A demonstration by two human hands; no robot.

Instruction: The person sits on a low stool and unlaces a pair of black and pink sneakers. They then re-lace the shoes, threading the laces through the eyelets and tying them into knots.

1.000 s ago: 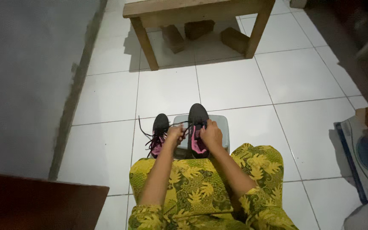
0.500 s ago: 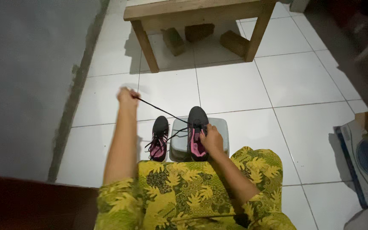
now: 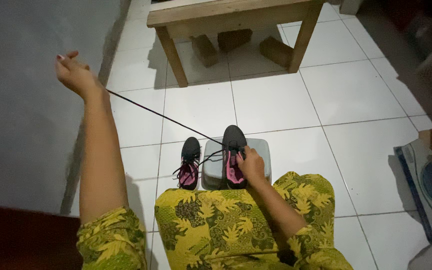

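My left hand [image 3: 76,74] raised far left, pinching the taut black shoelace [image 3: 161,116], my right hand [image 3: 250,164] gripping the black-and-pink shoe [image 3: 232,150] on the grey stool [image 3: 261,150], second shoe [image 3: 190,161] beside it

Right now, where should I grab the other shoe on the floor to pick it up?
Probably by the heel rim of the second shoe, reaching from the person's side. Its pink opening faces up and nearest them, while loose laces spill over its middle. The right hand steadies the shoe on the stool.
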